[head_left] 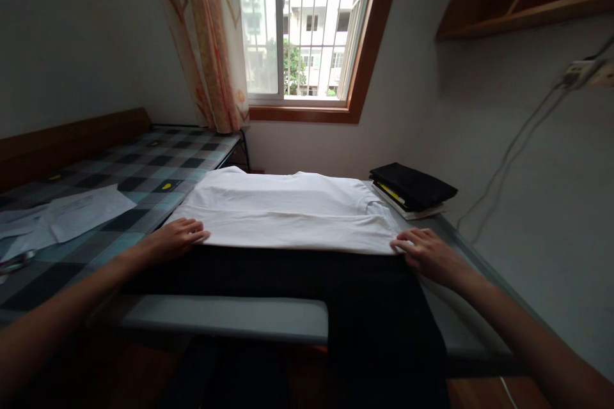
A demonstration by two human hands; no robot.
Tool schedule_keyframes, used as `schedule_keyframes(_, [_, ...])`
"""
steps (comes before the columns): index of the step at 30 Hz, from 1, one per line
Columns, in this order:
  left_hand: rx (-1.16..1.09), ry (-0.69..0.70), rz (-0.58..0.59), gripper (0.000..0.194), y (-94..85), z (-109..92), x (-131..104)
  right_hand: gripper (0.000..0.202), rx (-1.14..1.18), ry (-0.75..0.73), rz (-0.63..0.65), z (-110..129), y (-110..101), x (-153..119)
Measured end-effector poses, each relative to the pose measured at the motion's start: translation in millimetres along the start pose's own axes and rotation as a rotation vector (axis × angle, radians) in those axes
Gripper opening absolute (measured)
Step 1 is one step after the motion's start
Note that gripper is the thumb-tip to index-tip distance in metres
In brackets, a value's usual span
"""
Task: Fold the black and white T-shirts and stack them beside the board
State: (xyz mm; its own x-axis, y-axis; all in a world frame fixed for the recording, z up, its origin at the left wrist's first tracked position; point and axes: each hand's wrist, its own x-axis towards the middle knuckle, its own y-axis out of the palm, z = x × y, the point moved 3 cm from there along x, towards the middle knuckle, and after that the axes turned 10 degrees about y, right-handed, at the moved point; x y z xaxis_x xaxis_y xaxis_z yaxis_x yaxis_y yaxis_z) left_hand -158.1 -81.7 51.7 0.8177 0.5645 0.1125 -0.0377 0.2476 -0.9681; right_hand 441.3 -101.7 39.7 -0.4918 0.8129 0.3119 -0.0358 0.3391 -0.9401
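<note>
Two near corners offer the best hold on the white garment, which looks light, soft and limp, apt to wrinkle, not break. At the left one, the left hand lies with fingers bent; whether they pinch is unclear. Plain and creased crosswise, the garment spreads over black fabric on the table. The right hand pinches its near right corner.

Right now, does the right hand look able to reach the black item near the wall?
Probably yes: the right hand is close to the black item, with nothing visible standing between them, though its fingers are at the white cloth.
</note>
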Motion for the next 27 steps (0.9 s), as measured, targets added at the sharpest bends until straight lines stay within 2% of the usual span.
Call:
schedule_keyframes(3, [0.006, -0.041, 0.071, 0.033, 4.4, 25, -35, 0.022, -0.028, 0.012, -0.006, -2, -4, -2])
schedule_keyframes(6, [0.007, -0.124, 0.029, 0.032, 8.8, 46, -66, 0.018, -0.043, 0.037, -0.01, -6, -5, -2])
schedule_keyframes(9, [-0.046, -0.199, -0.021, 0.034, 12.0, 58, -84, 0.016, -0.008, 0.081, 0.012, -13, -5, 1])
schedule_keyframes(12, [-0.056, -0.226, -0.049, 0.036, 8.2, 61, -90, 0.014, 0.066, 0.116, 0.038, -21, -9, 5])
schedule_keyframes(18, [0.026, -0.344, -0.058, 0.038, -14.7, 59, -94, 0.017, 0.159, 0.16, 0.05, -28, -29, 15])
schedule_keyframes(22, [0.007, -0.35, -0.072, 0.043, -29.1, 64, -110, 0.015, 0.212, 0.184, 0.091, -28, -45, 15])
schedule_keyframes(25, [-0.085, -0.403, -0.092, 0.042, -41.2, 68, -125, 0.012, 0.276, 0.214, 0.146, -25, -59, 10])
schedule_keyframes(27, [-0.223, -0.463, -0.049, 0.04, -45.3, 65, -131, 0.009, 0.314, 0.236, 0.228, -19, -64, 5])
